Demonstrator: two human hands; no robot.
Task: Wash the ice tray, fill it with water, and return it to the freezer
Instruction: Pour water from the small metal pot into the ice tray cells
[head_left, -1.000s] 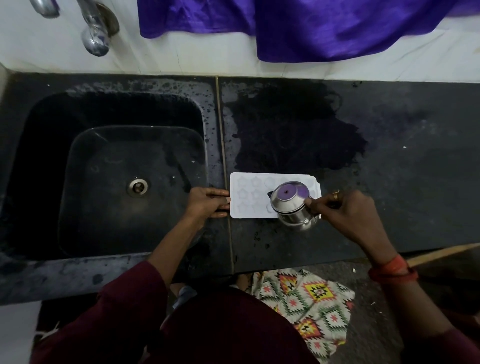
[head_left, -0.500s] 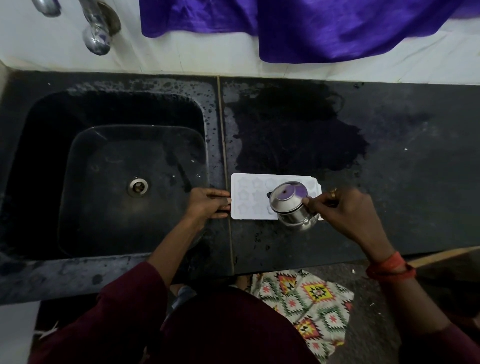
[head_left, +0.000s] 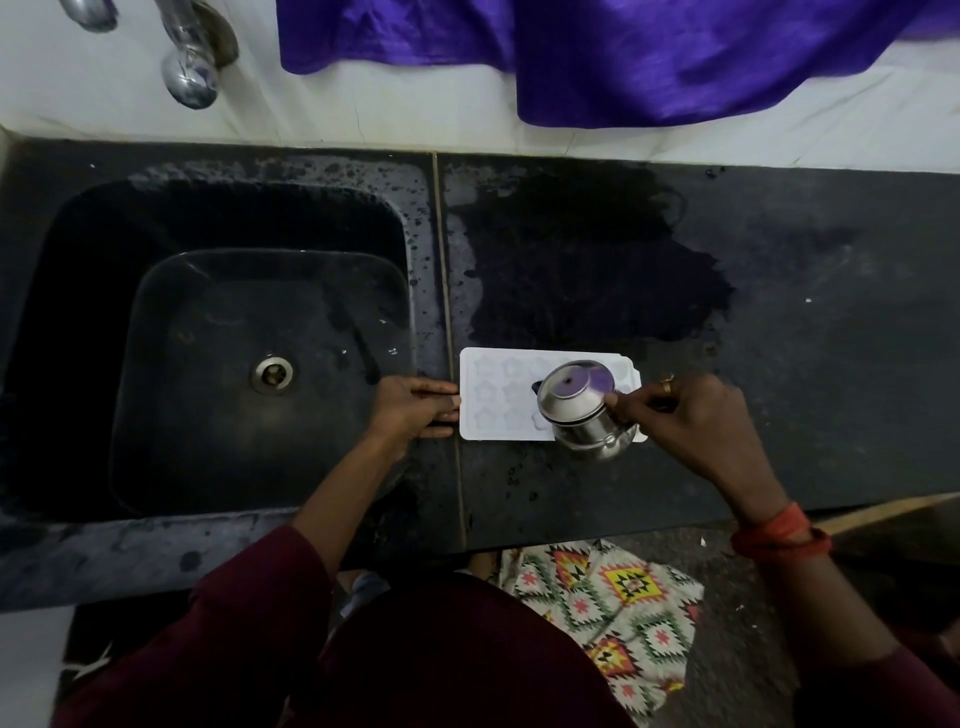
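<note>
A white ice tray (head_left: 498, 395) with star-shaped cells lies flat on the dark counter, just right of the sink. My left hand (head_left: 415, 408) rests against the tray's left edge with its fingers straight. A small steel pot (head_left: 582, 410) with water in it hangs tilted over the right part of the tray. My right hand (head_left: 685, 415) pinches the pot at its rim. The tray's right end is hidden under the pot.
The black sink (head_left: 218, 353) with its drain (head_left: 272, 373) lies to the left, under a steel tap (head_left: 189, 57). A wet patch (head_left: 587, 265) darkens the counter (head_left: 810, 364) behind the tray. Purple cloth (head_left: 623, 57) hangs on the wall. A patterned cloth (head_left: 613, 608) lies on the floor below.
The pot has shifted slightly left over the tray with my right hand. My left hand stays at the tray's edge.
</note>
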